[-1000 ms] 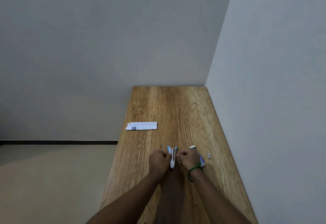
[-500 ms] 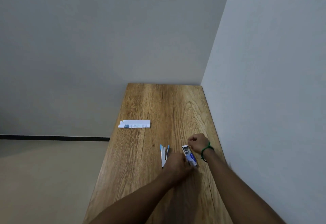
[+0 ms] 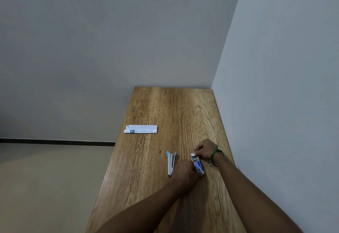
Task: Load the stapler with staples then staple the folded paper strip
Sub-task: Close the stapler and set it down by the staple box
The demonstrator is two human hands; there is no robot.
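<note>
Head view, stapler (image 3: 171, 163) lengthwise (blue tips away), left hand (image 3: 184, 171) gripping staple box (image 3: 198, 165), right hand (image 3: 205, 149) pinching its flap.

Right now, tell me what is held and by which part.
The staple box: left hand grips its near end, right hand pinches its open far end.

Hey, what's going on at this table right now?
A person is getting at the staples. Their left hand grips the near end of a small blue and white staple box on the wooden table, while the right hand pinches the box's open far end. The blue and silver stapler lies swung open just left of the box, with no hand on it. The folded white paper strip lies untouched at the table's left edge.
</note>
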